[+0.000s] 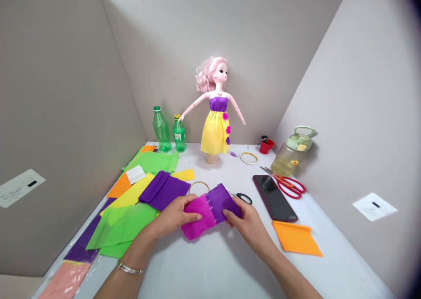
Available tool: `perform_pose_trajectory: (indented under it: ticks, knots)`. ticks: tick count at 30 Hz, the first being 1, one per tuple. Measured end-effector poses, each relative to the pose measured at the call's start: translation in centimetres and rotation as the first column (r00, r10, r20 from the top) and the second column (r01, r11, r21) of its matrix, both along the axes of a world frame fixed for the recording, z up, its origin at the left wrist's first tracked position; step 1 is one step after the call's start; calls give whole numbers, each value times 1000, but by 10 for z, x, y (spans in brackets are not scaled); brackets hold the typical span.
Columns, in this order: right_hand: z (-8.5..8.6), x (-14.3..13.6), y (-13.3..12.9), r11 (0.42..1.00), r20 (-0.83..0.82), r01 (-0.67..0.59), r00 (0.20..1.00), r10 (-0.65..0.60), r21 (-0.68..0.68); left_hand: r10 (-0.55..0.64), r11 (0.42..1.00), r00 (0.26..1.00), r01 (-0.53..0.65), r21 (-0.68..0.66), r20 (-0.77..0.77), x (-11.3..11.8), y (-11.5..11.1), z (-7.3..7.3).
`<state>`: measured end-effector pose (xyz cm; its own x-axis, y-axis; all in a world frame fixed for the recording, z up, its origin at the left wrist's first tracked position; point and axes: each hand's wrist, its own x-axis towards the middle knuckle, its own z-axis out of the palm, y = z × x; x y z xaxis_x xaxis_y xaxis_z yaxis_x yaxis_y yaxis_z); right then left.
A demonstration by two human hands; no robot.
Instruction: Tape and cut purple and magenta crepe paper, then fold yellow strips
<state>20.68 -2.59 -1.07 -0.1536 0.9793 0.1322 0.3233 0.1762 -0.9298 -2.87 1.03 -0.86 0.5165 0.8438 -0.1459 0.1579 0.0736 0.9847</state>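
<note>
Between my two hands, just above the white table, is a piece of crepe-like material, part magenta (197, 228) and part purple (219, 202), joined along a seam. My left hand (179, 215) pinches the magenta end, thumb on top. At the purple end, my right hand (245, 220) grips with thumb and fingers. Behind them stands a doll (215, 130) with pink hair, a purple top and a yellow skirt bearing several small flowers. Partly hidden behind the held piece are a tape ring (199, 182) and a black-handled tool (244, 198).
Green, yellow, orange and purple sheets (125, 224) cover the left side. Two green bottles (161, 130) stand at the back left. On the right lie a phone (274, 198), red-handled scissors (291, 187), an orange piece (296, 237) and a water jug (291, 154). Grey partitions surround the table.
</note>
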Motion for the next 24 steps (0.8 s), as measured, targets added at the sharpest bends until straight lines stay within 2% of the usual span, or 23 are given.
perform_pose_trajectory:
  ticks: [1,2,3,4,5,7,10,14,20,22,23,24]
  knots:
    - [-1,-1,-2,989,64,50,996,-59,142,59,997,998,-58,46,-13,1,0,-1]
    - [-2,-2,-5,950,126,60,987,-103,305,106,990,994,-104,94,-13,3,0,-2]
    - [-2,-3,-9,879,195,28,971,-137,477,145,979,989,-142,147,-4,5,0,-2]
    - [-1,-4,-14,784,271,-52,951,-151,619,173,965,985,-171,200,9,7,0,-1]
    - [1,-5,-19,690,343,-148,927,-153,709,193,949,981,-192,248,23,9,-1,0]
    - [6,-7,-27,571,449,-310,885,-119,761,216,922,974,-224,314,59,11,-1,2]
    - [15,-11,-35,485,519,-426,852,-69,764,231,905,966,-257,340,116,12,-2,5]
    - [22,-13,-37,476,542,-458,839,-49,751,242,900,960,-277,337,140,11,-2,4]
    - [14,-10,-38,483,538,-456,842,-38,748,208,902,966,-250,351,153,10,-2,4]
    - [10,-11,-38,526,453,-373,891,-26,764,204,916,967,-243,319,151,10,-2,5]
    - [8,-12,-36,578,375,-303,927,-6,758,205,928,967,-241,285,150,10,-2,5]
    - [6,-12,-34,656,273,-217,962,17,723,203,943,967,-235,236,153,9,-1,5]
